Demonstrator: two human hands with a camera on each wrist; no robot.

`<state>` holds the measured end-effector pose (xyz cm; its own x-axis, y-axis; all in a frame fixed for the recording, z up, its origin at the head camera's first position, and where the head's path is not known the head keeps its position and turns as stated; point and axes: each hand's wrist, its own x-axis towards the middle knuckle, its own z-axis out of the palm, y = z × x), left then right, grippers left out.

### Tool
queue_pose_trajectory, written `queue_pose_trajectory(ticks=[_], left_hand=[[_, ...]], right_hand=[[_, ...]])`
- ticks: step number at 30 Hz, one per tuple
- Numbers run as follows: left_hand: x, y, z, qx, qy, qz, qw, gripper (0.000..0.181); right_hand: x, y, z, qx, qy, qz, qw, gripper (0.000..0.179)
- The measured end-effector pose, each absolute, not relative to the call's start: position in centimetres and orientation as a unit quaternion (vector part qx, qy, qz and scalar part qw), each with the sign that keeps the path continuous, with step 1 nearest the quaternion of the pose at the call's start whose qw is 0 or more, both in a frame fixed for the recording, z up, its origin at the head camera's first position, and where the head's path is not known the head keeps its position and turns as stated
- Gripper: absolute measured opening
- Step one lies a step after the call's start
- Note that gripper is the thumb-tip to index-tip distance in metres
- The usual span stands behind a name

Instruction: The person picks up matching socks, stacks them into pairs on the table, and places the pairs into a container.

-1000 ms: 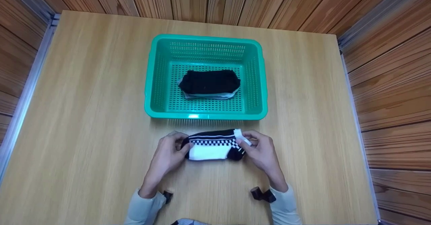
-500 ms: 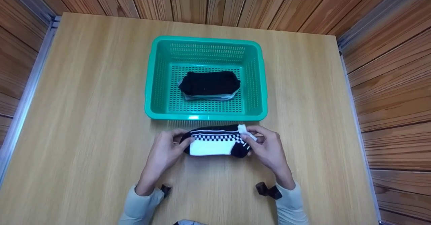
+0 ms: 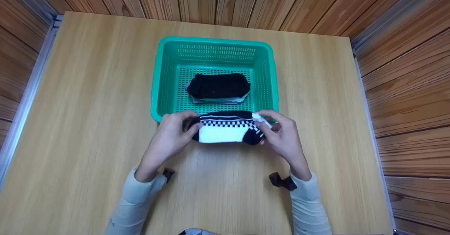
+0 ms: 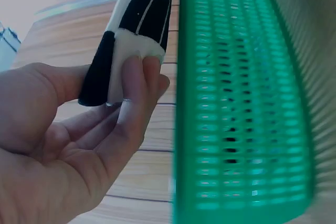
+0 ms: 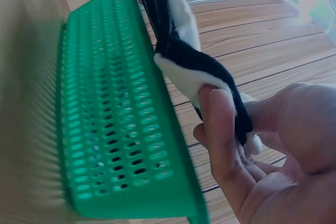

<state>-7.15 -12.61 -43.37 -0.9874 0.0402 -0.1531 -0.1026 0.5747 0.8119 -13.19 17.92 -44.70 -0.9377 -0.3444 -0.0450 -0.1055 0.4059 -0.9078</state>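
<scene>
A black-and-white checked sock (image 3: 223, 131) is stretched level between both hands, covering part of the green basket's (image 3: 214, 41) front rim in the head view. My left hand (image 3: 172, 133) pinches its dark toe end between thumb and fingers. At the other end, my right hand (image 3: 281, 134) pinches the white cuff near the black heel. Both wrist views show the sock (image 4: 139, 30) raised beside the basket wall, with thumb on one face and fingers on the other. Inside the basket lies a stack of folded socks (image 3: 218, 86), a black one on top and paler ones below.
The basket stands on a wooden table (image 3: 88, 105), toward its back. Plank walls (image 3: 411, 129) enclose the back and sides, with metal rails (image 3: 26, 97) along the side edges. A grey patterned cloth (image 3: 197, 231) shows at the bottom edge.
Both hands have carried the sock forward and up from the table, from in front of the basket to its front rim. The stack in the basket has stayed put.
</scene>
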Motion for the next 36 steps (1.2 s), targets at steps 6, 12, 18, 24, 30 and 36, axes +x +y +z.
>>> queue_pose_trajectory(ticks=[6, 12, 18, 24, 30, 36], left_hand=[[-9.6, -13.6, -41.4, 0.011, 0.9, 0.422, 0.109, 0.027], [-12.5, -14.5, -40.8, 0.038, 0.893, 0.423, 0.146, 0.028], [-15.2, -15.7, -40.3, 0.071, 0.882, 0.425, 0.189, 0.033], [-17.6, -16.5, -39.7, 0.067, 0.879, 0.407, 0.238, 0.032], [-20.2, -17.0, -39.8, 0.057, 0.89, 0.371, 0.258, 0.028], [-22.9, -17.6, -40.6, 0.013, 0.891, 0.349, 0.291, 0.03]], right_hand=[[-15.3, 17.7, -43.2, -0.149, 0.849, -0.494, 0.116, 0.025], [-18.1, 17.3, -41.9, -0.147, 0.875, -0.436, 0.154, 0.025], [-21.0, 16.8, -40.4, -0.18, 0.879, -0.397, 0.193, 0.023], [-23.8, 15.4, -39.2, -0.229, 0.876, -0.364, 0.218, 0.02], [-27.2, 13.5, -39.1, -0.219, 0.882, -0.316, 0.273, 0.023], [-30.1, 11.3, -40.9, -0.208, 0.885, -0.27, 0.316, 0.025]])
